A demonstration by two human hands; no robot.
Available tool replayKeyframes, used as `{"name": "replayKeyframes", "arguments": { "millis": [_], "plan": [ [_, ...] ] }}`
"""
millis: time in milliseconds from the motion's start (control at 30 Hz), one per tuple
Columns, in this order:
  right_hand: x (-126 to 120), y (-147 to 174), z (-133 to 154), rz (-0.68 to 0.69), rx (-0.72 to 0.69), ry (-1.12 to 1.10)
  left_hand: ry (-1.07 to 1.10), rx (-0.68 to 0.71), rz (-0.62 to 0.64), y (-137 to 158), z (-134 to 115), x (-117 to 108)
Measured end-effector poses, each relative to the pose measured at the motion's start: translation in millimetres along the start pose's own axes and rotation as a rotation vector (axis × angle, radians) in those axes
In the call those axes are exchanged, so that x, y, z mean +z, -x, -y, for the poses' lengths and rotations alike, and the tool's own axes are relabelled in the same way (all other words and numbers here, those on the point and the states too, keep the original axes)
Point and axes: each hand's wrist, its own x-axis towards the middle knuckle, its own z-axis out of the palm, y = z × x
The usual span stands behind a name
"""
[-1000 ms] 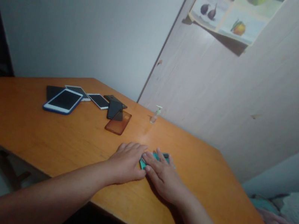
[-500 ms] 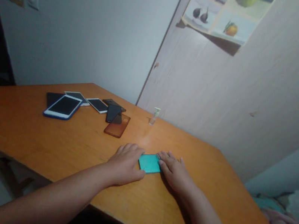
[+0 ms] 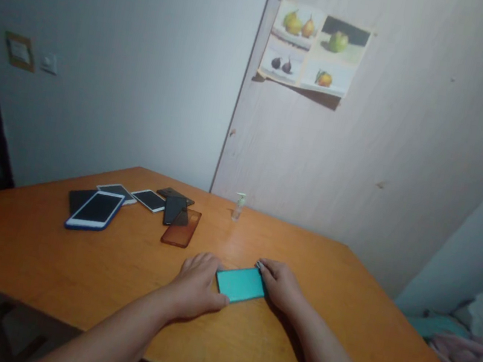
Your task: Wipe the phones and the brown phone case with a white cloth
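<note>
A flat teal phone case point(image 3: 241, 285) with a thin darker rim lies level just over or on the table, between my two hands; I cannot tell whether it holds a phone. My left hand point(image 3: 197, 287) grips its left end, thumb at the near corner and fingers along the far one. At the right end, my right hand point(image 3: 282, 285) has its fingers closed on the far corner. Something small and silvery shows at those fingertips, too small to name. The right hand hides part of the case's right edge.
On the wooden table point(image 3: 124, 285), a tablet in a blue case point(image 3: 97, 210), several phones point(image 3: 149, 200) and a translucent brown phone case point(image 3: 181, 229) lie at the left. A small clear pump bottle point(image 3: 238, 208) stands near the back edge, before the wall.
My right hand has closed its spread fingers around the case's right end, and more of the teal surface shows. The view has tilted upward, so things sit lower in it.
</note>
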Motion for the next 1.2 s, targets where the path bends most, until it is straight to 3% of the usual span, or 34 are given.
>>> {"name": "replayKeyframes", "arguments": {
  "millis": [233,533,733,933,1200],
  "plan": [
    [4,-4,-9,-0.099,0.088,-0.275,0.064,0.018,-0.056,6,-5,-3],
    [-19,14,11,0.029,0.106,-0.486,0.220,-0.027,-0.173,2,7,3],
    [-23,42,40,0.001,0.070,-0.442,0.354,-0.041,-0.237,1,11,7],
    [-11,94,68,-0.228,-0.023,-0.171,0.502,-0.044,-0.314,13,-2,15],
    [-17,129,67,-0.376,-0.104,0.004,0.583,0.085,-0.259,59,-23,4]
  ]
}}
